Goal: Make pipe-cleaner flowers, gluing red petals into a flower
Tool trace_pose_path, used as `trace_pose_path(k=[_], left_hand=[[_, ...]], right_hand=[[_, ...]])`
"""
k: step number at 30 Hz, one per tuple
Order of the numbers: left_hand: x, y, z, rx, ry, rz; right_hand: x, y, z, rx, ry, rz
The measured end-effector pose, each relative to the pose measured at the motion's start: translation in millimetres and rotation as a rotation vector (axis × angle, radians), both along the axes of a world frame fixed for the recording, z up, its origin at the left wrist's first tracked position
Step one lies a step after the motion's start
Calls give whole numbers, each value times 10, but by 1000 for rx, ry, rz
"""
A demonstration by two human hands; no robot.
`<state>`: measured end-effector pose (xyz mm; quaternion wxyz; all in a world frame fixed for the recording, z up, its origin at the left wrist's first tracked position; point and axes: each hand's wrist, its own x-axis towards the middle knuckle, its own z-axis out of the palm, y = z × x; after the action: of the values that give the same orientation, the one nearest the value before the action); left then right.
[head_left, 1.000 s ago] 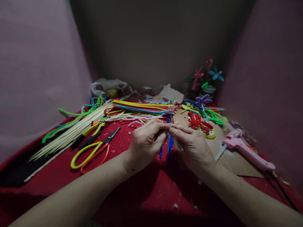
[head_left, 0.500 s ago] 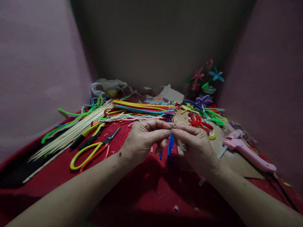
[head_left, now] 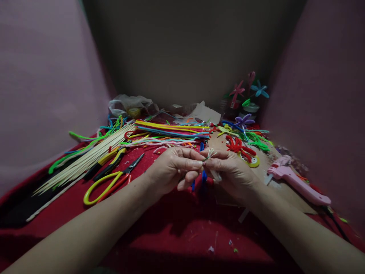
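My left hand (head_left: 172, 169) and my right hand (head_left: 232, 169) meet fingertip to fingertip above the red cloth. Between their pinched thumbs and forefingers is a small bunch of pale, thin flower stamens (head_left: 210, 152), tips fanned upward, with something thin and dark green at its base. A whitish translucent strip (head_left: 216, 175) hangs under my right fingers; what it belongs to is hidden. Below and behind the fingertips show blue pipe cleaners (head_left: 204, 177), partly covered by my hands. Scissors (head_left: 114, 182) with yellow and red handles lie open-bladed left of my left hand.
Pliers (head_left: 110, 163) and pale wooden sticks (head_left: 85, 160) lie left. Colourful pipe cleaners (head_left: 171, 128) stretch across the back. A red pipe-cleaner bundle (head_left: 239, 146), a yellow tape roll (head_left: 252, 161) and a pink glue gun (head_left: 299, 182) are right, on cardboard. Pipe-cleaner flowers (head_left: 260, 90) stand behind.
My fingers have shifted slightly, and the pale stamen tips now show more plainly, fanned out above the pinch. My left wrist has turned a little. The rest lies as before.
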<state>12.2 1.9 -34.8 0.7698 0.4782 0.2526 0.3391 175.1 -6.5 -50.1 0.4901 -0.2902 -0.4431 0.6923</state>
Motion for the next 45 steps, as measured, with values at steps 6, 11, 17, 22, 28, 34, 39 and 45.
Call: trace_pose_path(k=[6, 11, 17, 22, 28, 34, 39, 45], left_hand=[[-7, 20, 57, -153, -10, -93], [-39, 43, 37, -206, -11, -117], [-38, 0, 34, 1, 61, -59], [59, -137, 26, 511, 322, 287], [94, -171, -96, 1129, 563, 570], [115, -214, 1, 570, 461, 377], [100, -196, 55, 296, 327, 243], [32, -95, 14, 223, 221, 88]], right_hand=[[-11, -19, -22, 81, 18, -37], [-54, -45, -25, 87, 66, -59], [-82, -60, -7, 61, 88, -113], [-91, -46, -4, 3, 43, -216], [-86, -60, -11, -47, 62, -235], [-95, -66, -11, -20, 50, -207], [-75, -66, -22, 25, 36, -148], [-62, -81, -7, -10, 75, -90]])
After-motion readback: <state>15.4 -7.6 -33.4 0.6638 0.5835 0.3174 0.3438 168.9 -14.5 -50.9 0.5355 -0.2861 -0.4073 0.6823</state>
